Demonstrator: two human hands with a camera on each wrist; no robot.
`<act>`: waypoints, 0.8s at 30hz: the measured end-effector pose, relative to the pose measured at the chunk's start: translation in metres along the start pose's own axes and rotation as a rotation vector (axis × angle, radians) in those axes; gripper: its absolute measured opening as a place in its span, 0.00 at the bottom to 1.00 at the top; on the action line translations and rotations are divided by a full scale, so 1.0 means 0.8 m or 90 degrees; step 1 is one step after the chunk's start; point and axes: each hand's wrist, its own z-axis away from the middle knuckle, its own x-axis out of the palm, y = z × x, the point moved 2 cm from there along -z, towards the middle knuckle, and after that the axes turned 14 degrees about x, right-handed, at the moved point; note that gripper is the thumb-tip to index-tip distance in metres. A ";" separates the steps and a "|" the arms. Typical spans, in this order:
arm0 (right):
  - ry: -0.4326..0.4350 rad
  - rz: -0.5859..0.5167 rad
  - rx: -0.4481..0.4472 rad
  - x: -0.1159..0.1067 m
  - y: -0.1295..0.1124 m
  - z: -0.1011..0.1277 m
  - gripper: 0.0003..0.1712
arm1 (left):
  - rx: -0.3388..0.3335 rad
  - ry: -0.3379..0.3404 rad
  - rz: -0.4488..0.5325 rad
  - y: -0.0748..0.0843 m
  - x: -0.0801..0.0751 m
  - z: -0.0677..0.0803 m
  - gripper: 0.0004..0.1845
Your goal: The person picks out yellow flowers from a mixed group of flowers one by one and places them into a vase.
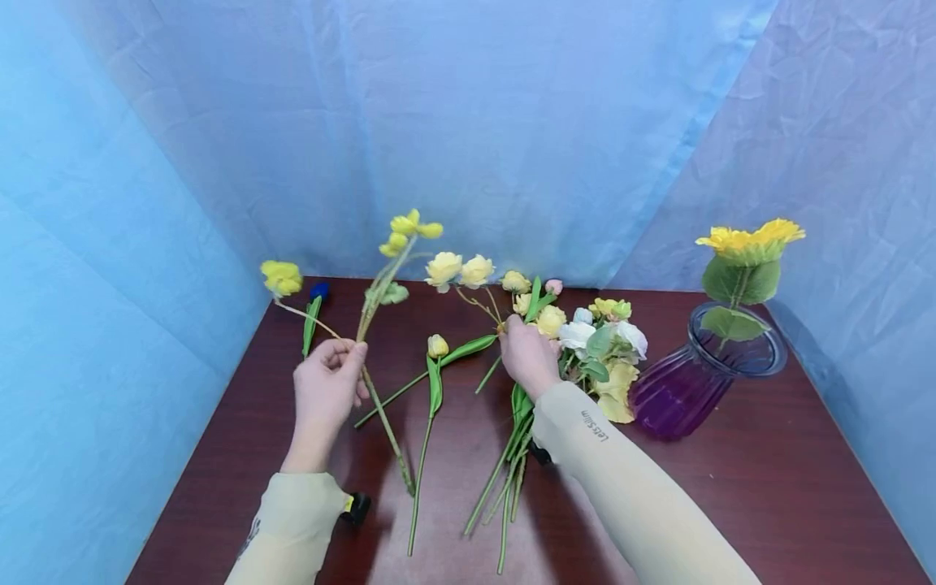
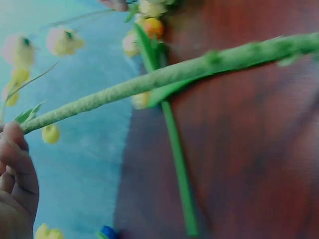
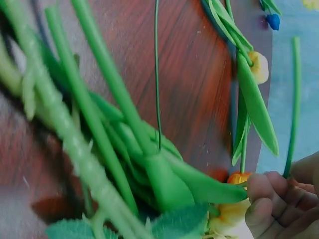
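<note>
A dark red-brown table (image 1: 731, 504) filled much of the lower half of the frame, its grain plain in the right wrist view, shadows crossing its lower middle. Toward its upper left lay a blue flower (image 1: 318, 291). Just left of centre lay a yellow tulip (image 1: 435, 390), its stem running down toward the bottom of the frame. A leafy stem (image 1: 391, 400) lay crosswise to it, sloping up to the right. Right of centre lay a bunch (image 1: 600, 345) of mostly white and yellow flowers, its stalks (image 1: 506, 479) fanned toward the lower middle. Just beside its blooms, at right, stood a purple vase (image 1: 676, 394).
</note>
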 end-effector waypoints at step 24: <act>0.078 -0.112 -0.172 -0.040 0.079 0.091 0.10 | 0.020 0.124 0.355 0.060 0.008 -0.028 0.15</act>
